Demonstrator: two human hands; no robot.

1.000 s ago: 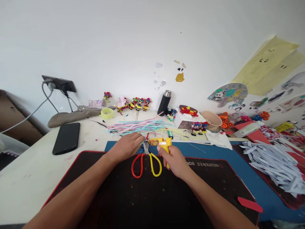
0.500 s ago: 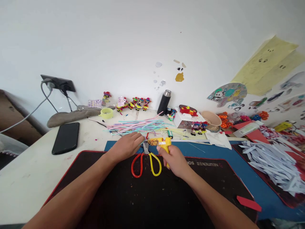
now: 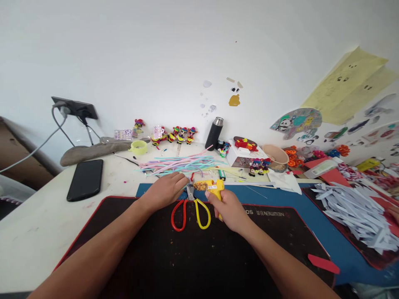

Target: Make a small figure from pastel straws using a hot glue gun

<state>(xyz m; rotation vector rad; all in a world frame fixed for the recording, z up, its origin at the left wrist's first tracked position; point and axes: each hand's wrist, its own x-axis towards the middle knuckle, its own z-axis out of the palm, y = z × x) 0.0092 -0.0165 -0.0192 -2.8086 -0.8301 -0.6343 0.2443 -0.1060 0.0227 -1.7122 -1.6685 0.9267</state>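
Observation:
My right hand (image 3: 227,207) is wrapped round the handle of a yellow glue gun (image 3: 215,187), whose stained nozzle end points left. The fingers of my left hand (image 3: 166,190) are pinched together just left of the nozzle. A teal sliver of what looks like a pipe cleaner (image 3: 186,185) shows at those fingertips; the rest is hidden. Below and between both hands lie scissors (image 3: 190,193) with one red and one yellow handle, on the black mat (image 3: 187,257). Behind the hands a heap of pastel pipe cleaners (image 3: 174,165) is spread out.
A phone (image 3: 85,180) lies at left, with green tape (image 3: 139,147) beyond it. Small figures (image 3: 182,135), a black flask (image 3: 214,133) and a white box (image 3: 240,155) line the wall. Paper strips (image 3: 352,216) pile up at right, where another person's hand (image 3: 394,212) shows.
My hands, the glue gun and the scissors stay in nearly the same place. The view has shifted very slightly. Another person's hand has appeared at the right edge.

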